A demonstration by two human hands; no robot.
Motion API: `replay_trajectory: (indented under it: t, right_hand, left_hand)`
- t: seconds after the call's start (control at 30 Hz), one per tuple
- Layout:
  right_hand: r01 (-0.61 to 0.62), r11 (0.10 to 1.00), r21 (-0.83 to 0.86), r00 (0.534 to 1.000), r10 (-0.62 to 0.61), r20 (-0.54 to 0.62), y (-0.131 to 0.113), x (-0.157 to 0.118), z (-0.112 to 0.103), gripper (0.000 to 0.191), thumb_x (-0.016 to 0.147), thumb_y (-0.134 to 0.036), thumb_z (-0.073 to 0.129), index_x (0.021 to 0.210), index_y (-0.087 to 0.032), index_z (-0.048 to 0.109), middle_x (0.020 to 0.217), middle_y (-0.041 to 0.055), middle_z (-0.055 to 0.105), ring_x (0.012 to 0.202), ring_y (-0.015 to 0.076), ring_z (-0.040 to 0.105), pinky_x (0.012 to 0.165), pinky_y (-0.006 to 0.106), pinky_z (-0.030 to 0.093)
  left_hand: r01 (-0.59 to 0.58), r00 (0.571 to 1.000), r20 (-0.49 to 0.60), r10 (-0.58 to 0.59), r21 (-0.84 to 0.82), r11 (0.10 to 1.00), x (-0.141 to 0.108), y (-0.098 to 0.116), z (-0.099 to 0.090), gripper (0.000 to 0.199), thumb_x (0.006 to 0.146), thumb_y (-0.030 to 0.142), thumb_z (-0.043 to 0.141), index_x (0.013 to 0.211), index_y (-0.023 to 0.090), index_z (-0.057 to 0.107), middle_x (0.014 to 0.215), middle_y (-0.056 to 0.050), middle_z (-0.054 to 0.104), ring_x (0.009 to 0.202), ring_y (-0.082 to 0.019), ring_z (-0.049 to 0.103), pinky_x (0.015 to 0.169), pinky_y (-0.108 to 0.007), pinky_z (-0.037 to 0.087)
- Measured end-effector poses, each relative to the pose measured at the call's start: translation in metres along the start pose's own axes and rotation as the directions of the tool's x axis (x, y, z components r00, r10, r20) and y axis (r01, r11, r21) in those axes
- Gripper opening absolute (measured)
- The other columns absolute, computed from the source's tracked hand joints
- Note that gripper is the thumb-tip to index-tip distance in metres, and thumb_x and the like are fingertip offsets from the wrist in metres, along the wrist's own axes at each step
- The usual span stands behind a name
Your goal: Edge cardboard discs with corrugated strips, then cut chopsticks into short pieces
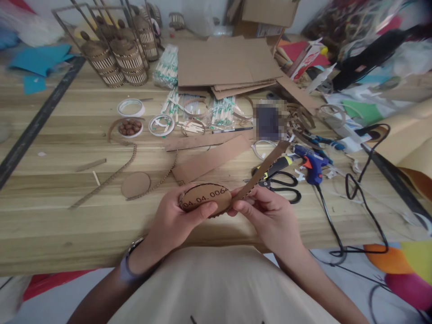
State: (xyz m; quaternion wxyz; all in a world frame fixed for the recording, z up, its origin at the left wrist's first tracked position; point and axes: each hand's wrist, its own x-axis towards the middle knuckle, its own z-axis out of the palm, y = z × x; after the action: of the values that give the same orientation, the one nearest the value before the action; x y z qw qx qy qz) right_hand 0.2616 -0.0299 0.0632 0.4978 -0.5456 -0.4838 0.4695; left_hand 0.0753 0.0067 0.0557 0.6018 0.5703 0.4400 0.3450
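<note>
My left hand [178, 216] grips a round cardboard disc [202, 199] printed with dark numbers, its thumb lying across the face. Between the thumb and fingers of my right hand [266, 213] is a narrow cardboard strip [261, 171] that runs up and away to the right. The strip's lower end meets the disc's right edge, and a corrugated band shows around the disc's rim. Beyond my right hand lie black-handled scissors [283, 184] and a yellow-and-black cutter [278, 166]. A second cardboard disc [136, 185] rests on the table to the left.
A blue glue gun [313, 166] with a looping black cord sits at right. Cardboard sheets [226, 63] are stacked at the back, near stick-covered lantern-like cylinders [130, 60]. A bowl of brown beads [130, 128] and tape rolls [131, 108] stand at left centre.
</note>
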Motion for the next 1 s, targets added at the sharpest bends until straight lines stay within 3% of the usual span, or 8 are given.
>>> replay_trajectory:
  t: [0.2,0.43,0.73,1.0]
  right_hand:
    - [0.008,0.999,-0.050,1.000,-0.006,0.029,-0.001,-0.001,-0.001,0.030,0.079,-0.050,0.075,0.073,-0.022,0.069,0.063,0.0011,0.070,0.058,0.0165,0.068,0.055,0.028,0.058]
    - [0.016,0.990,-0.137,0.996,-0.004,0.087,0.000,-0.003,-0.005,0.023,0.082,-0.040,0.073,0.070,-0.020,0.068,0.066,0.0012,0.070,0.059,0.0148,0.065,0.053,0.025,0.051]
    - [0.051,0.962,-0.270,0.967,0.020,0.253,-0.002,-0.001,-0.015,0.017,0.084,-0.029,0.067,0.070,-0.019,0.067,0.067,-0.0002,0.065,0.062,0.0129,0.059,0.056,0.023,0.046]
    - [0.063,0.962,-0.266,0.969,0.004,0.245,0.005,-0.001,-0.006,0.014,0.085,-0.024,0.067,0.071,-0.020,0.066,0.065,-0.0028,0.064,0.062,0.0117,0.058,0.056,0.022,0.043]
  left_hand:
    - [-0.013,1.000,0.018,0.013,0.037,0.999,-0.003,0.001,-0.002,0.017,0.082,0.032,0.075,0.096,0.024,0.077,0.088,0.000,0.078,0.078,-0.017,0.071,0.067,-0.024,0.055]
    - [-0.070,0.997,0.051,0.063,0.134,0.989,-0.001,0.005,-0.004,0.011,0.081,0.028,0.073,0.091,0.023,0.076,0.082,0.002,0.076,0.073,-0.015,0.068,0.064,-0.023,0.052]
    - [-0.036,0.995,0.102,0.012,0.236,0.971,-0.003,0.004,-0.005,0.011,0.078,0.030,0.074,0.082,0.021,0.072,0.071,0.003,0.070,0.066,-0.015,0.062,0.060,-0.023,0.046]
    - [0.118,0.991,-0.069,-0.114,0.044,0.992,-0.004,0.001,-0.001,0.017,0.074,0.036,0.078,0.079,0.021,0.071,0.067,0.004,0.068,0.064,-0.013,0.060,0.057,-0.020,0.047]
